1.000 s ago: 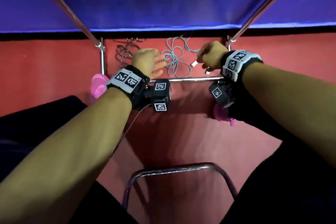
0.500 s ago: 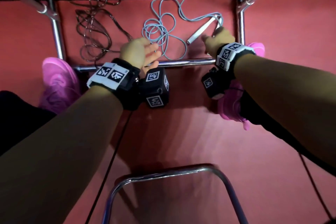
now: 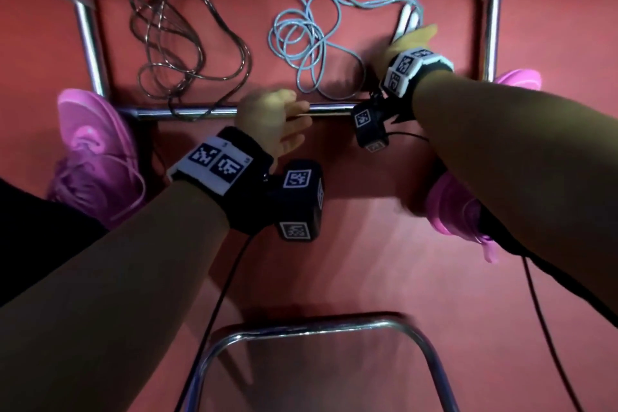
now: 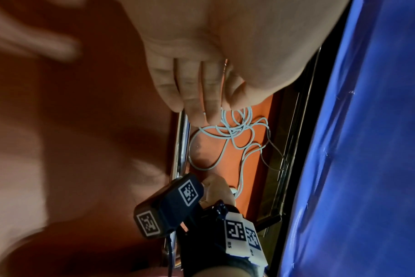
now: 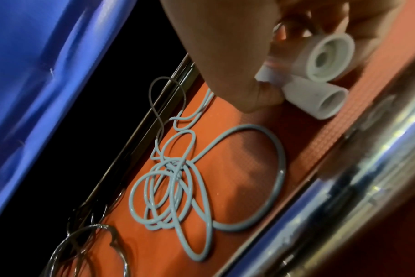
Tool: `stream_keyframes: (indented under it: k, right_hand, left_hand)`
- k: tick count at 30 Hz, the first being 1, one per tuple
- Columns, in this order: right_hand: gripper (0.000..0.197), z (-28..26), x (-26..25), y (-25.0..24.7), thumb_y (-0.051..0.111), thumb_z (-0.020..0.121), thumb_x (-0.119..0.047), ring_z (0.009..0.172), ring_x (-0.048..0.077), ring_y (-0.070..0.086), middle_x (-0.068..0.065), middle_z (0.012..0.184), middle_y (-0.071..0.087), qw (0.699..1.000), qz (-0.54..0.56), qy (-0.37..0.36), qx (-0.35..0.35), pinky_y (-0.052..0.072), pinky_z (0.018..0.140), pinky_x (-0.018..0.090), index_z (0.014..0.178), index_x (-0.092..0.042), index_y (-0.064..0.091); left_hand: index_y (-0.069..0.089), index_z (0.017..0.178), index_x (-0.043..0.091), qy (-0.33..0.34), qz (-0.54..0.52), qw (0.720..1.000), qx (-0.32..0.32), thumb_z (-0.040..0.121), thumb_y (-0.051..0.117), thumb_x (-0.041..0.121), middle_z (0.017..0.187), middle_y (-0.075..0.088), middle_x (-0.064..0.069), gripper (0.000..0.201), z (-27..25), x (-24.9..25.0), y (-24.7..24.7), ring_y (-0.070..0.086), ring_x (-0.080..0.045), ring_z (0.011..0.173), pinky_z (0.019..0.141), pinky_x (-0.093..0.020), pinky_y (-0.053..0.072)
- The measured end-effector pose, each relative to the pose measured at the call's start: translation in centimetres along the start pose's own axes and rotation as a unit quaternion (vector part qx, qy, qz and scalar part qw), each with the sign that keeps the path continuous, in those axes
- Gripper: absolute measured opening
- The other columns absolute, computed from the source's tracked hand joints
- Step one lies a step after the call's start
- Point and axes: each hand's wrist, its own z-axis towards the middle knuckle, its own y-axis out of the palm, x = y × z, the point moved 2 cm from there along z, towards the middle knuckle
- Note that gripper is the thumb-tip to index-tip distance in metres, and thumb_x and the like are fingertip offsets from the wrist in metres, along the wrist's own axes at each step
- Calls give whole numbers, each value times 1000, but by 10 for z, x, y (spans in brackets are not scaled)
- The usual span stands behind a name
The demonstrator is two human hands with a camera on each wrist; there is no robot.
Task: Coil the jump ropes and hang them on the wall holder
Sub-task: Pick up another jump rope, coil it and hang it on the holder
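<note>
Right grip (image 3: pixel 409 43) closed over the white handles (image 5: pixel 329 54) of the pale blue jump rope (image 5: pixel 175 166), just beyond the chrome crossbar (image 3: pixel 200 111).

Its fingers curl round the two handles, which lie side by side low against the red floor (image 3: pixel 334 261) past the crossbar's right end; whether both are lifted cannot be told. From them the blue cord runs into loose, tangled loops on the floor just beyond the crossbar's middle. Left grip (image 3: pixel 271 120) hangs over the crossbar near its middle, fingers relaxed and holding nothing; whether it touches the bar cannot be told. A dark jump rope (image 3: pixel 160 20) lies in a second tangle beyond the crossbar's left half, apart from the blue one. Pink shoes (image 3: pixel 97 157) sit at both ends of the crossbar, and a curved chrome frame (image 3: pixel 317 328) stands on its near side.
</note>
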Motion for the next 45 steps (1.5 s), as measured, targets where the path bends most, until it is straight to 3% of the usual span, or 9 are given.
stream_keyframes:
  k: [7,15,18,21,26,31,35,39,45]
  right_hand:
    - [47,-16,-12,-18,53,91,-32,83,28,65,9,101,64,954,272,118,36,51,68,31,129,-6,50]
    - [21,-119,-68,-37,49,83,7,40,17,56,8,62,62,939,322,-116,-41,41,35,20,94,-9,57]
    - [27,-176,-81,-31,59,84,-2,61,23,64,13,84,67,935,291,-195,-54,50,52,29,111,-8,54]
    - [57,-227,-84,-27,68,86,-26,109,28,59,12,124,60,950,203,-238,-16,46,87,33,133,-7,43]
    - [38,-309,-73,-63,57,91,-59,85,26,57,6,96,64,950,115,-290,2,43,77,33,99,-22,55]
    - [46,-359,-61,-113,38,104,-49,84,27,51,11,87,58,954,75,-288,43,35,73,30,75,-16,52]
    - [34,-375,-49,-145,51,99,-41,109,34,59,18,118,64,969,34,-227,91,39,80,29,104,-10,61]
    - [108,-398,-55,-186,87,61,-46,135,31,44,16,148,42,933,163,-265,179,39,112,43,148,-9,35]
    - [34,-456,-90,-229,71,82,-32,67,17,60,7,72,64,845,381,-369,71,44,65,32,76,0,61]
  left_hand:
    - [53,91,22,26,19,999,16,105,46,20,86,66,4,17,-25,9,-15,61,-12,70,65,-25,43]
    - [61,98,27,72,101,992,6,97,59,46,108,67,-1,19,-92,31,-21,65,-17,92,75,-35,55]
    - [67,105,22,99,97,990,-35,92,63,52,103,71,-5,34,-128,38,-16,68,-21,89,81,-36,57]
    - [65,76,12,165,106,980,-16,90,72,31,68,63,-9,25,-163,40,-15,58,-24,61,56,-26,50]
    - [62,59,19,289,218,932,-10,64,66,30,66,60,-9,12,-211,35,-30,58,-26,71,74,-50,52]
    - [49,62,17,371,326,869,-26,90,75,29,59,50,-3,40,-298,55,-30,47,-17,54,60,-31,43]
    - [46,71,14,398,395,828,1,75,89,18,53,39,4,44,-366,82,-30,39,-15,38,43,-23,33]
    - [45,70,16,461,515,722,38,83,68,6,66,47,1,28,-426,107,-24,48,-22,61,54,-30,35]
    - [53,89,7,533,521,666,44,85,61,0,71,49,-2,12,-511,130,-18,43,-23,61,43,-23,34]
